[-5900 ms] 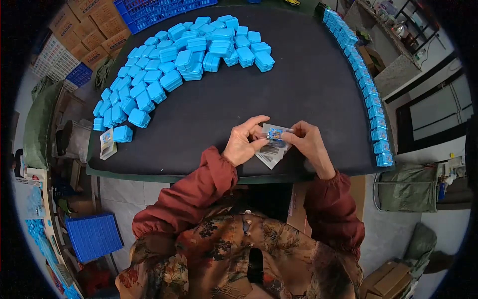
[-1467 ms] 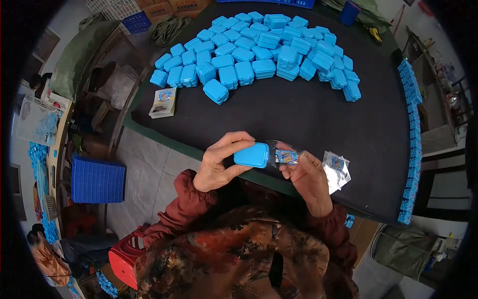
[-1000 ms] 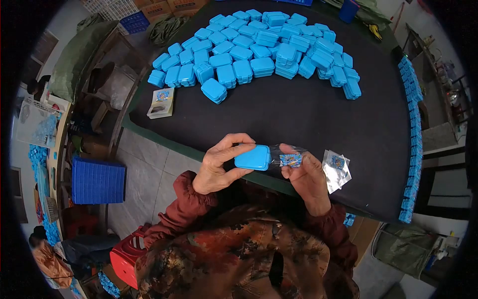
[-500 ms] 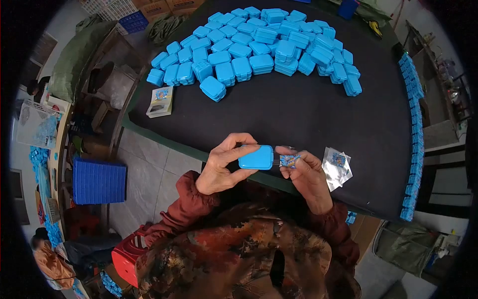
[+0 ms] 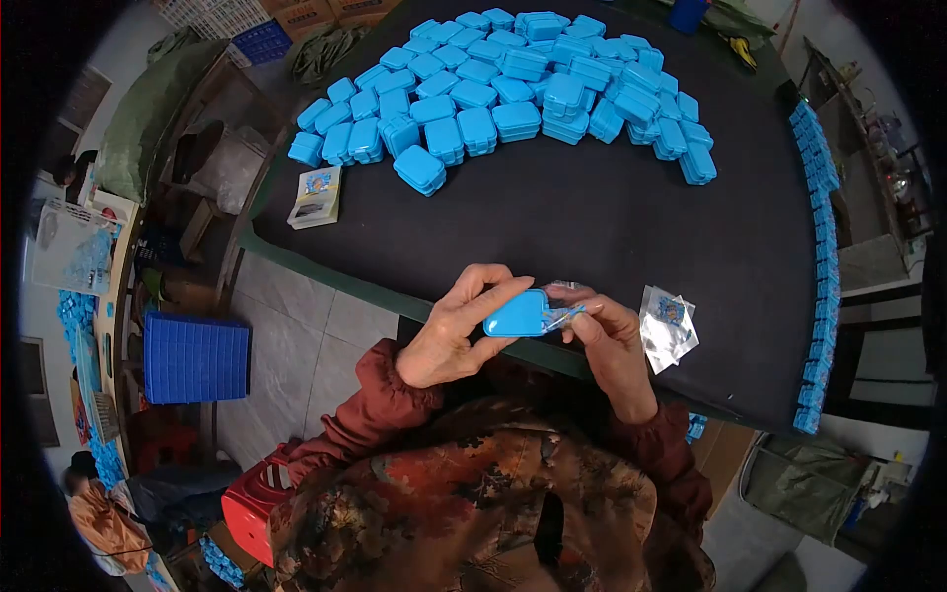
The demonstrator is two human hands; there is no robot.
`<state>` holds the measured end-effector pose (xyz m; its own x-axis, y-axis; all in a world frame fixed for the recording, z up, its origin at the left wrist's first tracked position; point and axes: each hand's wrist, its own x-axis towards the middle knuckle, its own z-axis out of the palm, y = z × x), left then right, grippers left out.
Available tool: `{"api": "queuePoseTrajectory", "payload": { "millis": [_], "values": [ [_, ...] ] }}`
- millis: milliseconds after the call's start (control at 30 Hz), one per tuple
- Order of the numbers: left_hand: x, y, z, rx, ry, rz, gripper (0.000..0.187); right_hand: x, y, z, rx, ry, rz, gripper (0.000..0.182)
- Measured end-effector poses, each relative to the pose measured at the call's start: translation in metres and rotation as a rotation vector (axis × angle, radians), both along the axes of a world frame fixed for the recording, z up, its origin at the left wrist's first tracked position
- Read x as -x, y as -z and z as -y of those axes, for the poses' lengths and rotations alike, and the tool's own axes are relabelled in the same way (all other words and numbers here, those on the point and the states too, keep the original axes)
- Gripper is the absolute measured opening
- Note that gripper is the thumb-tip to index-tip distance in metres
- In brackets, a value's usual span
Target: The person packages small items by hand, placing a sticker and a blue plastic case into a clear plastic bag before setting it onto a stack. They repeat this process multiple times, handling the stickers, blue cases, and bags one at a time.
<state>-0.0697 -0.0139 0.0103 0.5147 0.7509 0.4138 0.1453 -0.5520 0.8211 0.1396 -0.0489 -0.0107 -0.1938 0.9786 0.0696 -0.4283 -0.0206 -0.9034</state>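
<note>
My left hand (image 5: pixel 459 326) is closed around a small blue plastic box (image 5: pixel 515 315) with rounded corners, held just off the table's near edge. Its right end meets the mouth of a clear printed plastic bag (image 5: pixel 562 314), which overlaps the box there. Thumb and fingers of my right hand (image 5: pixel 610 340) pinch this bag. Right of that hand, a few loose silvery bags (image 5: pixel 668 328) with a printed patch lie on the black table (image 5: pixel 552 217). A stack of printed bags (image 5: pixel 316 197) rests near the table's left edge.
A large heap of blue boxes (image 5: pixel 476 96) covers the far part of the table. Packed boxes (image 5: pixel 821 266) line the right edge. On the floor at left stand a blue crate (image 5: pixel 197 357) and a red stool (image 5: pixel 254 508). Another person (image 5: pixel 109 518) sits at lower left.
The blue box has shifted slightly right and tilted, its end now overlapped by the bag. The bag's printed part has turned in my right fingers.
</note>
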Motion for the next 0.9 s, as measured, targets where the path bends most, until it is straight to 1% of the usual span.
{"api": "queuePoseTrajectory", "payload": {
  "millis": [33, 133, 167, 200, 233, 267, 333, 367, 400, 433, 467, 500, 567, 600, 633, 667, 700, 733, 800, 833, 900],
  "values": [
    [-0.001, 0.0, 0.001, -0.014, 0.036, -0.012, 0.057, 0.001, -0.001, 0.001, -0.036, -0.016, 0.075, 0.012],
    [-0.002, 0.004, 0.003, -0.001, 0.07, -0.059, 0.058, 0.003, -0.015, 0.0, -0.061, 0.022, 0.146, 0.01],
    [-0.005, 0.006, 0.004, -0.001, 0.069, -0.059, 0.058, 0.003, -0.016, 0.0, -0.061, 0.021, 0.146, 0.01],
    [-0.009, 0.008, 0.004, -0.016, 0.042, -0.022, 0.059, 0.003, -0.017, -0.001, -0.106, 0.062, 0.218, 0.01],
    [-0.012, 0.01, 0.004, -0.033, 0.016, 0.016, 0.059, 0.002, -0.018, -0.002, -0.152, 0.104, 0.292, 0.017],
    [-0.015, 0.012, 0.002, -0.037, 0.018, 0.018, 0.059, 0.005, -0.024, -0.001, -0.156, 0.106, 0.294, 0.017],
    [-0.018, 0.015, -0.002, 0.026, -0.045, 0.159, 0.057, 0.013, -0.04, 0.002, -0.531, 0.664, 0.602, 0.043],
    [-0.021, 0.017, -0.004, 0.021, -0.045, 0.161, 0.057, 0.003, -0.035, 0.001, -0.617, 0.718, 0.74, 0.069],
    [-0.024, 0.017, -0.005, 0.158, -0.039, 0.316, 0.054, 0.006, -0.038, 0.001, -0.621, 0.72, 0.74, 0.069],
    [-0.026, 0.018, -0.007, 0.296, -0.028, 0.47, 0.052, 0.013, -0.043, 0.0, -0.402, 0.663, 0.612, 0.066],
    [-0.026, 0.02, -0.01, 0.286, -0.011, 0.449, 0.051, 0.017, -0.047, -0.002, -0.187, 0.605, 0.481, 0.062],
    [-0.03, 0.019, -0.011, 0.284, -0.002, 0.449, 0.051, 0.017, -0.044, -0.006, -0.189, 0.613, 0.482, 0.062],
    [-0.037, 0.017, -0.013, 0.426, 0.068, 0.599, 0.056, 0.016, -0.026, -0.018, 0.031, 0.193, 0.155, 0.052],
    [-0.036, 0.018, -0.02, 0.425, 0.072, 0.598, 0.056, 0.016, -0.018, -0.022, -0.026, 0.258, 0.171, 0.04],
    [-0.032, 0.021, -0.031, 0.395, 0.127, 0.484, 0.058, 0.013, -0.016, -0.026, -0.027, 0.259, 0.171, 0.04],
    [-0.026, 0.023, -0.041, 0.365, 0.179, 0.369, 0.061, 0.009, -0.015, -0.029, -0.049, 0.267, 0.32, 0.039],
    [-0.02, 0.024, -0.047, 0.381, 0.174, 0.28, 0.062, 0.005, -0.012, -0.033, -0.072, 0.274, 0.469, 0.038],
    [-0.019, 0.021, -0.053, 0.38, 0.175, 0.279, 0.062, 0.002, -0.005, -0.038, -0.072, 0.276, 0.468, 0.038],
    [-0.019, 0.014, -0.063, 0.209, 0.142, 0.148, 0.062, -0.002, 0.012, -0.047, -0.13, 0.276, 0.689, 0.037],
    [-0.021, 0.017, -0.067, 0.24, 0.15, 0.144, 0.057, -0.003, 0.015, -0.05, -0.128, 0.277, 0.688, 0.037],
    [-0.024, 0.021, -0.07, 0.259, 0.153, 0.098, 0.056, -0.006, 0.019, -0.054, -0.39, 0.319, 0.874, 0.038]
  ]
}}
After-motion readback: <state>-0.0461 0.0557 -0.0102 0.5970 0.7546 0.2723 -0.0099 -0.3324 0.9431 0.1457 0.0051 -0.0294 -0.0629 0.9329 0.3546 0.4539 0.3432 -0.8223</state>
